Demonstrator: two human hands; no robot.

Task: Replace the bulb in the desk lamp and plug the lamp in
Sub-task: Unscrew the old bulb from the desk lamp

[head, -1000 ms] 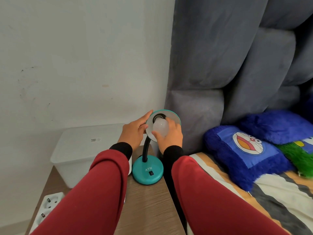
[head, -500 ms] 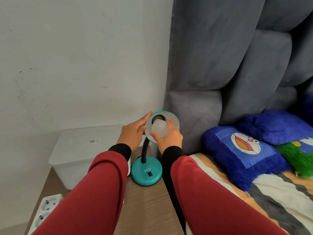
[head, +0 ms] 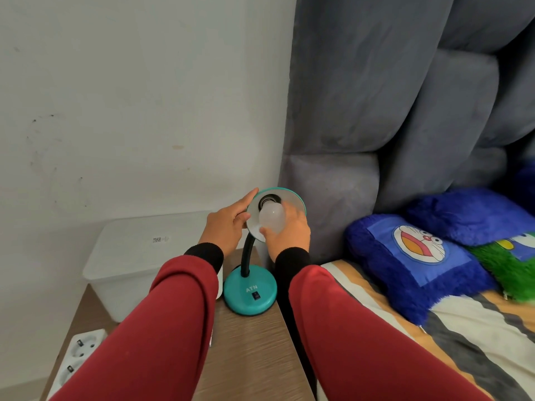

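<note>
A teal desk lamp stands on the wooden bedside table (head: 249, 354), with a round base (head: 250, 290), a black gooseneck and a teal shade (head: 292, 199) turned up toward me. A white frosted bulb (head: 271, 217) sits at the black socket inside the shade. My right hand (head: 289, 231) wraps around the bulb from the right and below. My left hand (head: 228, 224) holds the left rim of the shade, thumb on its edge. A white power strip (head: 75, 355) lies at the table's lower left. The lamp's cord and plug are hidden.
A white lidded plastic box (head: 139, 256) sits behind my left arm against the wall. A grey padded headboard (head: 390, 111) rises on the right, with blue plush pillows (head: 417, 261) and a striped blanket (head: 463, 342) on the bed.
My right hand has shifted its grip around the bulb, thumb now under it. The left hand stays on the shade. The view drifted slightly.
</note>
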